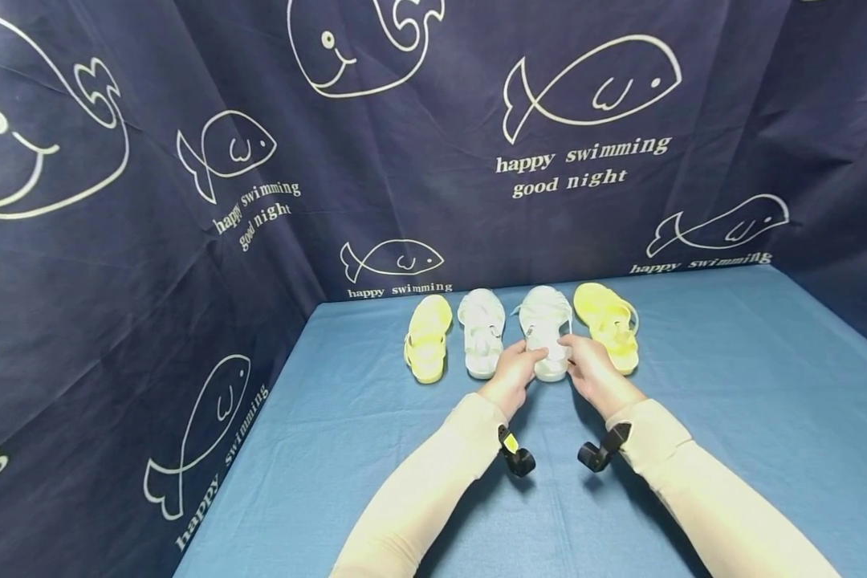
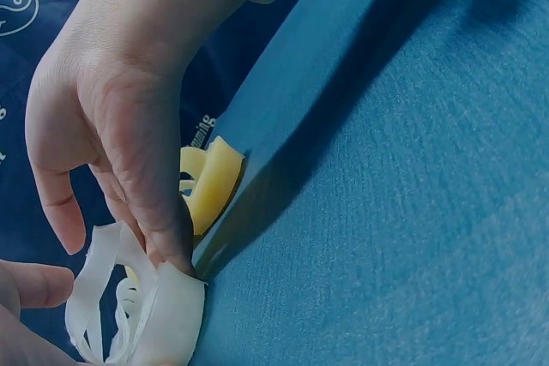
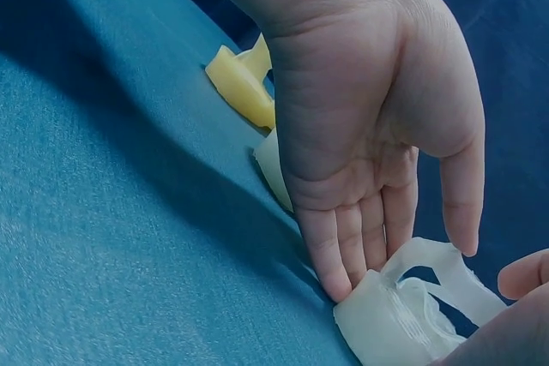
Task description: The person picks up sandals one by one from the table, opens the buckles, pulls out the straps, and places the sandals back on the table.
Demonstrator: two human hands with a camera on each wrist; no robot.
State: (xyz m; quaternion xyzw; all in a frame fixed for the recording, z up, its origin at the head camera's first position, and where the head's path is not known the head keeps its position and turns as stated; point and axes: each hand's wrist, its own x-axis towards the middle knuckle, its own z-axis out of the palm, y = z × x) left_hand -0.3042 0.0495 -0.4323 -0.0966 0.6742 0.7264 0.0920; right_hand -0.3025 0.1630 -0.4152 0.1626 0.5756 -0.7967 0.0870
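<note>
Both hands flank the heel end of a white sandal (image 1: 547, 337), third from the left in a row. My left hand (image 1: 514, 373) touches its left side, with the thumb over the top. From the other side my right hand (image 1: 594, 371) touches the same sandal, thumb near the strap. Close up in the left wrist view, the white sandal (image 2: 176, 319) stands heel-first, with straight fingers against its side. Long straight fingers also meet the white sandal (image 3: 386, 323) in the right wrist view. Its sole's underside is hidden.
A second white sandal (image 1: 482, 333) lies left of the hands. One yellow sandal (image 1: 428, 339) is at the left end of the row, another yellow sandal (image 1: 608, 325) at the right end. They lie on a blue cloth-covered table (image 1: 296, 466) before a dark printed curtain (image 1: 419, 185).
</note>
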